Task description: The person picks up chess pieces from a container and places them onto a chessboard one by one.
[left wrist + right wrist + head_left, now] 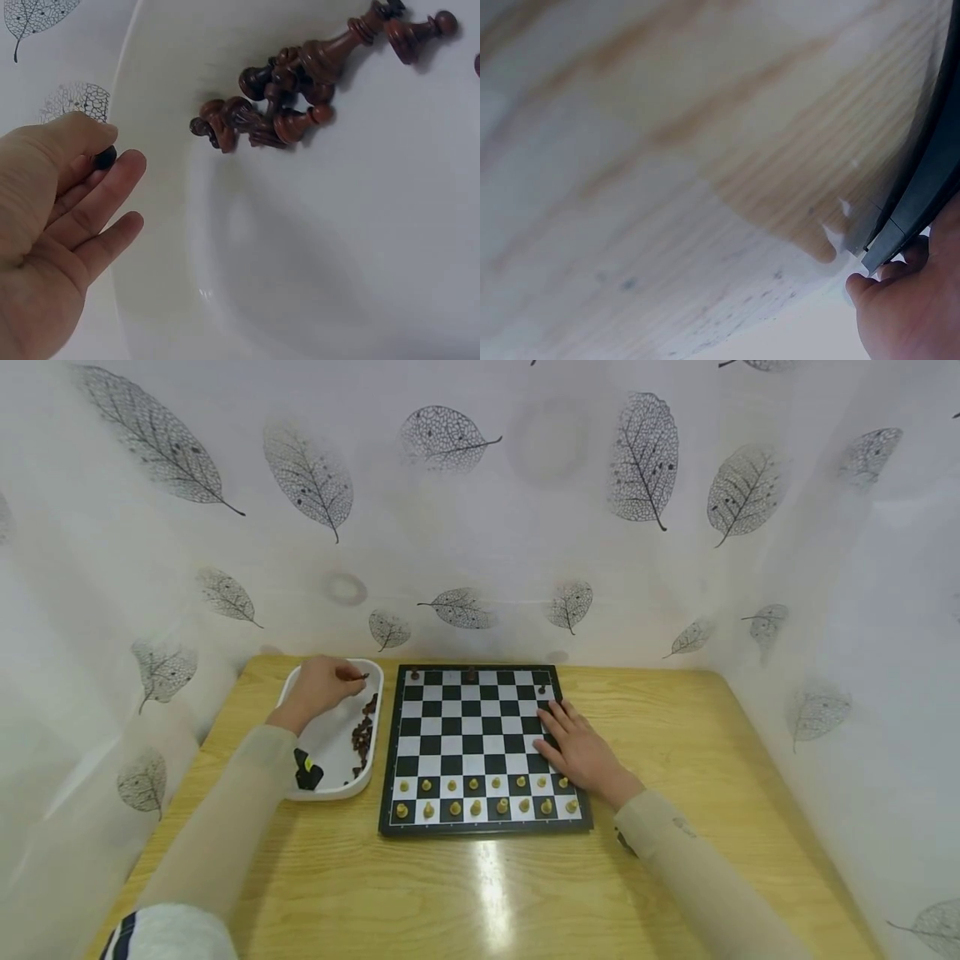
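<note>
My left hand [318, 687] is above the far end of a white tray [378, 710]. Its thumb and fingers pinch a small dark chess piece [105, 157], mostly hidden by the hand; its kind cannot be told. Brown chess pieces [281, 105] lie heaped along the tray's right side. My right hand [581, 752] rests with fingers spread on the right edge of a black and white chessboard [480, 831]. Dark pieces stand on the far side: one in the left corner [415, 674], one near the middle [471, 675], and one by the right edge [542, 689].
Two rows of yellowish chess pieces [474, 808] stand on the near side of the board. A black item with a yellow-green mark [307, 770] lies in the tray's near left. The wooden table [660, 718] meets a leaf-patterned curtain [487, 552] at the back.
</note>
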Available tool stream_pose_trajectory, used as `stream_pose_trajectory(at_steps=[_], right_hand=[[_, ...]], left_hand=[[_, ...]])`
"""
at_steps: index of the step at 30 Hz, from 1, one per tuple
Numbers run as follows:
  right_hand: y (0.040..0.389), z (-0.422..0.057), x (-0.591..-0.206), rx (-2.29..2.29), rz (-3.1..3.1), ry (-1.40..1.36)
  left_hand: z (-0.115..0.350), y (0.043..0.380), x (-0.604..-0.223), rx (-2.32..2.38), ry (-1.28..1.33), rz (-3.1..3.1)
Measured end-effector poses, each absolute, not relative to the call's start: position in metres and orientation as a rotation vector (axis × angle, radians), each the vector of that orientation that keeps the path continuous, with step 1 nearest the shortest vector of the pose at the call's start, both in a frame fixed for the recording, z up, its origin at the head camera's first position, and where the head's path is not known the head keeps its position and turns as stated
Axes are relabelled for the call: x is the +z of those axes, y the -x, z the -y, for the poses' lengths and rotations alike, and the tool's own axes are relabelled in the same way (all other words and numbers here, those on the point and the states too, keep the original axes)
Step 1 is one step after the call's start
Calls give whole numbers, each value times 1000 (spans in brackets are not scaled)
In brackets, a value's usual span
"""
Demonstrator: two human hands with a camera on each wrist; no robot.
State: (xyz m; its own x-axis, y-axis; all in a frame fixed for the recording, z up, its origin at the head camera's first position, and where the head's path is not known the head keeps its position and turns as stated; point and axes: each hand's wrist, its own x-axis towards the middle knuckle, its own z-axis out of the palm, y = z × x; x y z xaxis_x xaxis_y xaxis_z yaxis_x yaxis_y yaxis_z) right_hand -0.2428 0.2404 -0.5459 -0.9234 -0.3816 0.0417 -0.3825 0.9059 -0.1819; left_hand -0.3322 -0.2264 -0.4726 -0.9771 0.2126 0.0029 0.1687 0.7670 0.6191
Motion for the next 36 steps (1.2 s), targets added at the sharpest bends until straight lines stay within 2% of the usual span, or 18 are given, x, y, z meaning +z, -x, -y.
stream_pose_trajectory(at_steps=[36], right_hand=[[241, -238, -543, 294, 3094, -569]], left_hand=[[143, 343, -453, 1195, -461, -2914]])
